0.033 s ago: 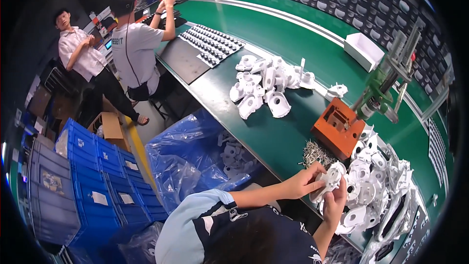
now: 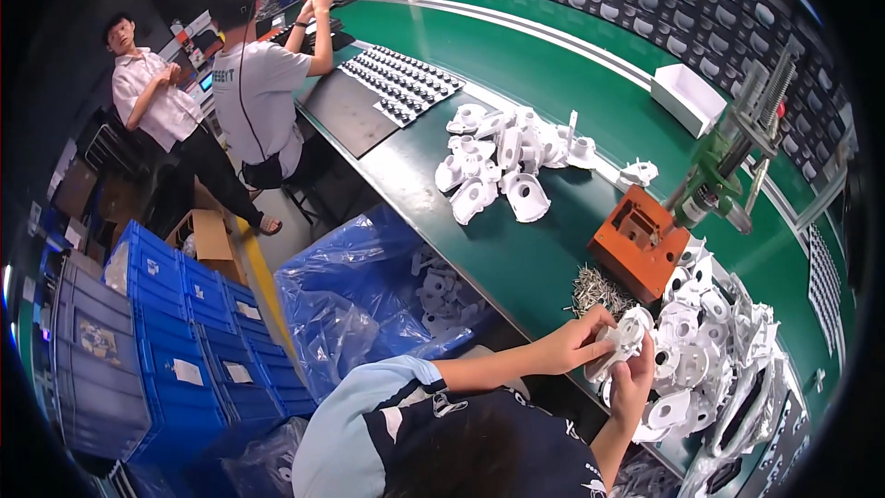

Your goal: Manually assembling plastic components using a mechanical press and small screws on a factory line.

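My left hand and my right hand are closed together on one white plastic part with a rounded, flanged shape. Fingers and thumbs of both hands press its sides, so part of it is covered. Just beyond it lies a heap of small metal pins, perhaps screws. The orange block fixture of a green hand press stands behind the pins. To the right of my hands spreads a large pile of similar white plastic parts.
Another group of white parts lies farther up the green table. Below the table edge is a blue bin lined with clear plastic. Blue crates are stacked at left. Two people are at the far left, one seated at the table.
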Tool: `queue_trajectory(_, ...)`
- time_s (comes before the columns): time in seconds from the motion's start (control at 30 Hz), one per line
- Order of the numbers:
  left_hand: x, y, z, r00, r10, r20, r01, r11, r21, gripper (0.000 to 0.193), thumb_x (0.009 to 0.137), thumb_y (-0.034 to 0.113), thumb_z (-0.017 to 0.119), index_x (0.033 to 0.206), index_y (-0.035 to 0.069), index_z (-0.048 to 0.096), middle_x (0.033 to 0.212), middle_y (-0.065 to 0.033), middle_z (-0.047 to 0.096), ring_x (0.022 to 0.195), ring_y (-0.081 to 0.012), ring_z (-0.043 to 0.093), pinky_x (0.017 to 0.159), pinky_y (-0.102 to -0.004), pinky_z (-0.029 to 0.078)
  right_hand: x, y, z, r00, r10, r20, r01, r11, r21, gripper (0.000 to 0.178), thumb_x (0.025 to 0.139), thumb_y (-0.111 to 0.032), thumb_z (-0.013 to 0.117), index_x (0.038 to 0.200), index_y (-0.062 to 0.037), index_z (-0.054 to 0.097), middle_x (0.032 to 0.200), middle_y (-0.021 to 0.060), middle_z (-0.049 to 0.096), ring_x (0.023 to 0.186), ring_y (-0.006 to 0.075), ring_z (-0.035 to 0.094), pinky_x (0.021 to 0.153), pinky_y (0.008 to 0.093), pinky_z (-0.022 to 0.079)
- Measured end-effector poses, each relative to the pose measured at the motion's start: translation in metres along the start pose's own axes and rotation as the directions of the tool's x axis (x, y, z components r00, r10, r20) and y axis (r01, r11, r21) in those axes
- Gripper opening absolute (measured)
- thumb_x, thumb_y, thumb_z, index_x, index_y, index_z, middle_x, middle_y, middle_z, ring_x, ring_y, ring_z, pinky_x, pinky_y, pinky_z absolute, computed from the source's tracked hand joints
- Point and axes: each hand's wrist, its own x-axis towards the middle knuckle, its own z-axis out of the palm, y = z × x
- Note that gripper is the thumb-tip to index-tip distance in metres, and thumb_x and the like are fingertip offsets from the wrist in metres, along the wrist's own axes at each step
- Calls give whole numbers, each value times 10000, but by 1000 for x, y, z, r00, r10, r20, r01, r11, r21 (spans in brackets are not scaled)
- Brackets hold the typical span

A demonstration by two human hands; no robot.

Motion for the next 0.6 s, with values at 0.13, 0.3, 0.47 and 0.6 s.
queue_trajectory(0.13, 3, 18, -4, 972, -215, 94, 232, 941, -248, 304, 916, 97, 514, 1168, 48, 350, 917, -48, 526, 806, -94, 521, 716, -247, 423, 4, -22, 17, 997, 73, -21, -74, 997, -30, 812, 723, -212, 722, 1375, -55, 265, 1111, 131, 518, 968, 216, 554, 860, 328, 441)
queue_trajectory(0.3, 1, 4, 17, 999, 7, -51, -24, 939, -342, 444, 887, 112, 563, 1233, 49, 292, 971, -62, 522, 900, -132, 524, 797, -287, 415, 9, -30, 17, 979, -81, -186, 35, 970, -241, 789, 768, -292, 665, 1393, -61, 243, 1227, 118, 422, 1091, 223, 468, 936, 333, 383)
queue_trajectory(0.47, -2, 8, 23, 993, 22, -119, -11, 996, 92, 290, 862, 188, 611, 1007, -4, 450, 993, -110, 560, 931, -169, 548, 826, -304, 429, 6, -27, 21, 982, -140, -129, 114, 975, -190, 867, 789, -528, 575, 1414, -57, 201, 1288, 126, 356, 1171, 238, 401, 977, 354, 342)
queue_trajectory(0.6, 3, 18, 7, 996, -51, -73, 65, 975, 210, 298, 862, 213, 610, 962, -14, 446, 840, -121, 570, 773, -167, 556, 715, -287, 450, -3, -23, -1, 940, -327, -101, 264, 879, -397, 911, 801, -594, 507, 1386, 43, 222, 1384, 170, 298, 1230, 281, 356, 985, 391, 302)
